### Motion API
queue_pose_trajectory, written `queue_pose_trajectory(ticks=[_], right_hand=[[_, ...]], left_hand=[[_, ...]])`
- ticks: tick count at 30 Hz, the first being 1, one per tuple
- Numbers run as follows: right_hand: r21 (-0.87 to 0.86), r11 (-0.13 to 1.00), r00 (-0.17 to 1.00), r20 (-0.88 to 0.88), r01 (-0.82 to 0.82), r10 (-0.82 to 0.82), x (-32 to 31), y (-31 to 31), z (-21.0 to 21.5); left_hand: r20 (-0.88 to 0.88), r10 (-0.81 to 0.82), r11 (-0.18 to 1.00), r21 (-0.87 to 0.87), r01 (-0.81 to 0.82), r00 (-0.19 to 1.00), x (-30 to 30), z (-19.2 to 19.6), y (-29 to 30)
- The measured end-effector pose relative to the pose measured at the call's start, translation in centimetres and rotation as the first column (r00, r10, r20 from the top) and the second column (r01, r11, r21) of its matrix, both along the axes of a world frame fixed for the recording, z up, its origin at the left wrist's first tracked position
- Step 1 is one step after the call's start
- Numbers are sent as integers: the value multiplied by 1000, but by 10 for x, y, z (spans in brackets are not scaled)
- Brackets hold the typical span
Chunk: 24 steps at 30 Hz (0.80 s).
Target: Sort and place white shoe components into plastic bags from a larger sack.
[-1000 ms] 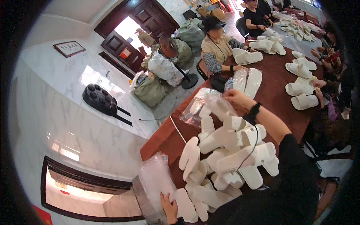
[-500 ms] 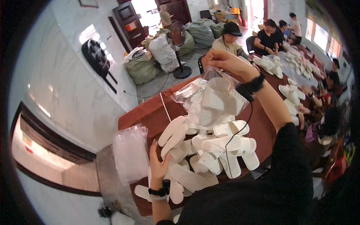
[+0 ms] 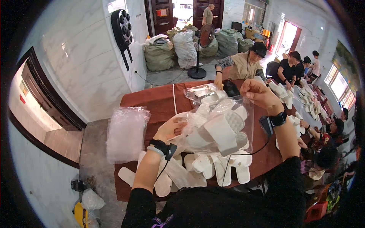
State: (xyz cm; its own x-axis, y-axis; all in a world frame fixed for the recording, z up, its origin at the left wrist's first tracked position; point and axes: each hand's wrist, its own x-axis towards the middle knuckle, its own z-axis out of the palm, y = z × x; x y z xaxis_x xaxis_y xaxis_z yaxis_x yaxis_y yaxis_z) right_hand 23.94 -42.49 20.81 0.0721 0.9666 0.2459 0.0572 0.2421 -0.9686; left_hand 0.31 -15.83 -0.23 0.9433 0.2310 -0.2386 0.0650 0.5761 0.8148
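White marble walls (image 3: pixel 76 57), brown table (image 3: pixel 152 102), sunlit windows (image 3: pixel 340 85)

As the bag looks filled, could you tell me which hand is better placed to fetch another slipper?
Probably the left hand: it grips the clear bag low, nearest the loose white slippers; the right hand holds the bag's top, raised.

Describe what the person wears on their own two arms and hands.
Both hands are bare, without gloves. The left hand has a black strap at the wrist carrying a small black box, from which a thin black cable runs down the forearm. The right hand has a like black wristband with a black box, its cable hanging in a loop. Black sleeves are pushed up, leaving the forearms uncovered.
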Motion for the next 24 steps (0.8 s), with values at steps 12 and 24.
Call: queue_pose_trajectory(ticks=[12, 24], right_hand=[[125, 986, 966, -245, 113, -79, -18, 2, 18], [104, 970, 869, -473, 219, -145, -24, 59, 6]], left_hand=[[330, 802, 513, 45, -857, 497, -27, -6, 29], [563, 340, 397, 640, -658, 753, -51, 61, -123]])
